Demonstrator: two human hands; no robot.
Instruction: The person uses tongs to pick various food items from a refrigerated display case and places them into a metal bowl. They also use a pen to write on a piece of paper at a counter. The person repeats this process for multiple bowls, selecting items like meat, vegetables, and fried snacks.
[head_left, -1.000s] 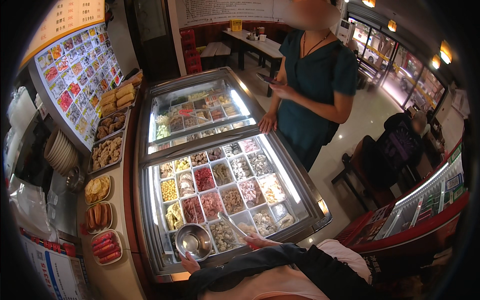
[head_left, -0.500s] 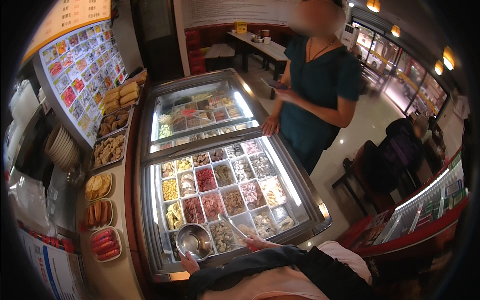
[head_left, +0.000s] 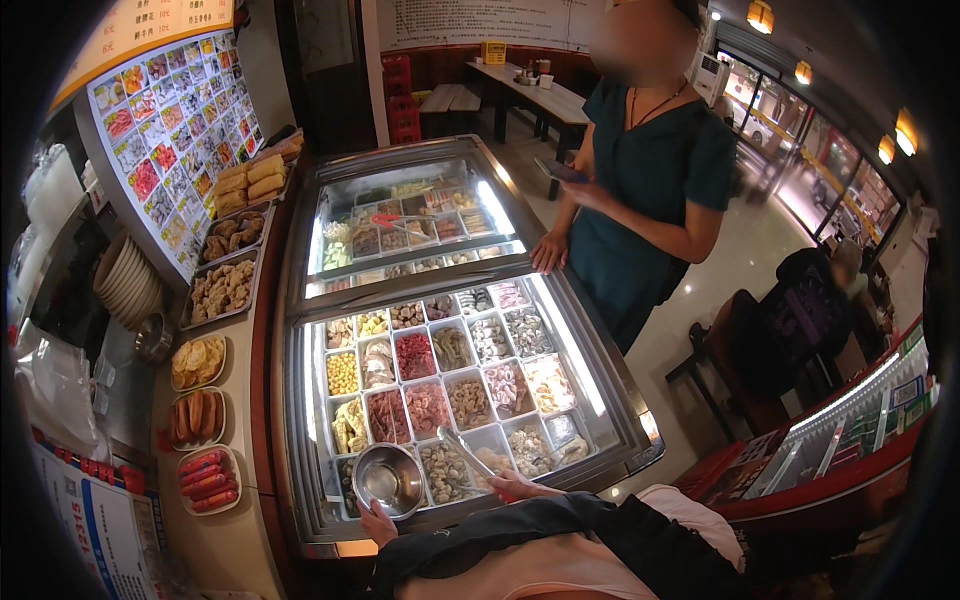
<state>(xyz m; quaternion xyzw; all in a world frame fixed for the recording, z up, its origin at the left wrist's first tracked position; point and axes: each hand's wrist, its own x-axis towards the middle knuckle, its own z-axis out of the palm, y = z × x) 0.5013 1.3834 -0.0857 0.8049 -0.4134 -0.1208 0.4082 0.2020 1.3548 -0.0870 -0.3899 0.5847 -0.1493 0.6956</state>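
**A:** so what's going on with that metal bowl (head_left: 389,478)? where's it sitting?

**B:** down at about 6 o'clock in the shot, over the near-left corner of the lower glass display case (head_left: 290,420). The left hand (head_left: 377,522) has it by the near rim, fingers curled on the edge. Looks empty and shiny inside.

**A:** and the other hand?

**B:** right hand (head_left: 516,487) is just at the bowl's 3 o'clock, closed around the handle end of a pair of metal tongs (head_left: 464,450). The tongs angle up toward 11 o'clock over the food trays (head_left: 455,385). Can't tell if the tips are pinching anything.

**A:** what's in the trays?

**B:** a grid of small bins, corn-yellow stuff, red meat-looking slices, pale balls, mixed bits. At 12 o'clock from that there's a 2nd case (head_left: 410,225) with more trays under glass.

**A:** anybody else around?

**B:** yeah, a person in a dark teal top (head_left: 650,190) stands at about 1 o'clock, 1 hand resting on the case edge, the other holding a phone (head_left: 560,171). Over at 9 o'clock, plates of fried snacks (head_left: 198,362) and sausages (head_left: 207,478) line the counter, with a picture menu board (head_left: 170,120) at 10 o'clock.
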